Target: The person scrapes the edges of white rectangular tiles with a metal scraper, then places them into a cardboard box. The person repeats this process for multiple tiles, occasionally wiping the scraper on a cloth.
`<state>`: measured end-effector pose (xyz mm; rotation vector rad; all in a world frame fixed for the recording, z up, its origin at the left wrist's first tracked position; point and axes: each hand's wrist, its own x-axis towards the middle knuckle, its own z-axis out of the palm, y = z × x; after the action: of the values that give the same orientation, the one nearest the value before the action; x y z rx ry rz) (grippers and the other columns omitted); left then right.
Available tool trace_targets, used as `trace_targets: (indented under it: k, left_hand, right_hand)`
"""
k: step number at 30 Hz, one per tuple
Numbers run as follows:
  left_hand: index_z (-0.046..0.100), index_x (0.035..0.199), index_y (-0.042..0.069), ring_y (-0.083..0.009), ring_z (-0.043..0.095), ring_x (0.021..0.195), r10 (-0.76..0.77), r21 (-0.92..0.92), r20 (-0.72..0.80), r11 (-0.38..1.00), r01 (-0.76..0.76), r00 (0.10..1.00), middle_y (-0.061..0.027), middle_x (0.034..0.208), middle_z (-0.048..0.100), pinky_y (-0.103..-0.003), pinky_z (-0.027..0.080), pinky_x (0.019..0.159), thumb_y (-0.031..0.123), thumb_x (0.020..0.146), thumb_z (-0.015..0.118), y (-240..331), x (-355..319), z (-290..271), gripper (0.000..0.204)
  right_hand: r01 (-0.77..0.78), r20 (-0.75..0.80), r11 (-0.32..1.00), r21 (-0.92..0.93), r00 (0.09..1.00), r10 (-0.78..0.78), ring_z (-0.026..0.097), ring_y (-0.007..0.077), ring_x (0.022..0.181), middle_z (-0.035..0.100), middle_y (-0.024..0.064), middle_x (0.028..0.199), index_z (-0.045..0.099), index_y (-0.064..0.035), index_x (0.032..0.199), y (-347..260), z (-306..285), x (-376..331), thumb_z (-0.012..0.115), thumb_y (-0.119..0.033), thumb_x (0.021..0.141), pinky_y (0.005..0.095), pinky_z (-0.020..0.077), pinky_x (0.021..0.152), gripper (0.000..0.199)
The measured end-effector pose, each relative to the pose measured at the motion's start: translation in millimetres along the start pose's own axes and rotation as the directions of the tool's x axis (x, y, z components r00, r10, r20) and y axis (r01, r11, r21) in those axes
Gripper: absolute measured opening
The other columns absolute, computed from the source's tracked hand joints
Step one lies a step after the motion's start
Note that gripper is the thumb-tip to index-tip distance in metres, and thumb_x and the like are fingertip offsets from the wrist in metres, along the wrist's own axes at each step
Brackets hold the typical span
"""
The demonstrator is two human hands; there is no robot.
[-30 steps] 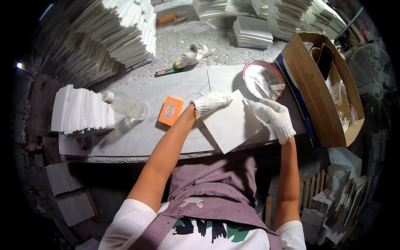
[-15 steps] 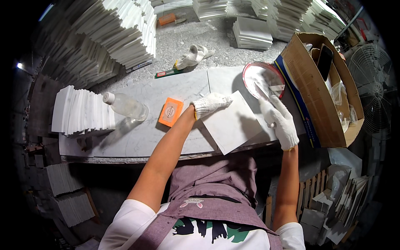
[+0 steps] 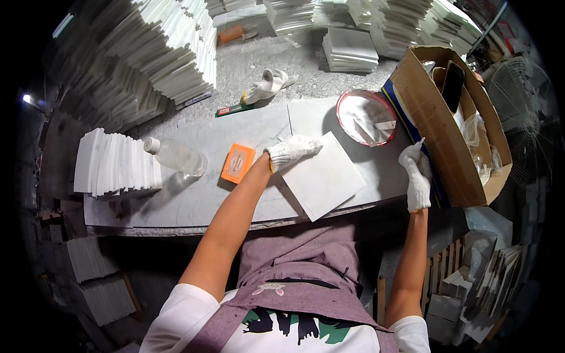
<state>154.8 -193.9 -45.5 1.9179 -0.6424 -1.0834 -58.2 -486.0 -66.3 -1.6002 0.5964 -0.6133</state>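
A square white tile lies turned at an angle near the front edge of the marble worktop. Along its upper left edge my gloved left hand holds it, the fingers together and the thumb hidden. My gloved right hand is raised beside the cardboard box, apart from the tile. Its fingers are bent in, with a pale pointed tip sticking up; whether that is a finger or a small object is unclear. A round red-rimmed tub of white paste stands beyond the tile, with a flat blade-like piece in it.
Left of my left hand lie an orange box and a clear bottle, beside a row of white tiles. A spare glove rests farther back. Tall tile stacks stand behind. A fan is at right.
My right hand has moved right, away from the tub to the box's side, and its fingers have drawn in. My left hand stays on the tile.
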Motion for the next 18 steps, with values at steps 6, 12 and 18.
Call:
trace_targets:
  k: [6,12,18]
  left_hand:
    - [0.065,0.097,0.000,-0.0138,0.053,0.081,-0.039,-0.016,-0.002,0.999,0.039,0.999,-0.0044,0.086,0.063,-0.027,0.045,0.077,0.044,0.092,0.055,5.9,-5.4,-1.0,0.045]
    - [0.065,0.102,-0.001,-0.0130,0.054,0.082,-0.016,-0.072,-0.018,0.997,0.015,1.000,-0.0045,0.088,0.063,-0.026,0.045,0.077,0.041,0.091,0.057,-1.3,-2.9,0.4,0.044]
    - [0.065,0.104,-0.002,-0.0122,0.054,0.082,-0.023,-0.139,-0.022,0.990,0.020,0.999,-0.0039,0.090,0.063,-0.026,0.046,0.078,0.038,0.091,0.059,5.3,-7.5,2.6,0.042]
  right_hand:
    - [-0.094,-0.264,0.805,-0.586,0.961,-0.080,0.060,0.0226,0.104,0.064,0.0093,0.113,0.057,-0.0068,0.119,0.6,27.2,6.1,0.069,-0.026,0.082,0.0322,0.0451,0.091,0.043]
    - [-0.002,-0.244,0.680,-0.733,0.934,-0.260,0.053,0.0255,0.120,0.055,0.0115,0.130,0.048,-0.0098,0.133,15.1,28.2,3.0,0.069,-0.023,0.082,0.0329,0.0399,0.100,0.057]
    - [-0.069,-0.284,0.801,-0.594,0.950,-0.129,0.049,0.0240,0.124,0.053,0.0112,0.133,0.042,-0.0063,0.138,9.6,24.4,-7.0,0.071,-0.021,0.081,0.0336,0.0380,0.102,0.065]
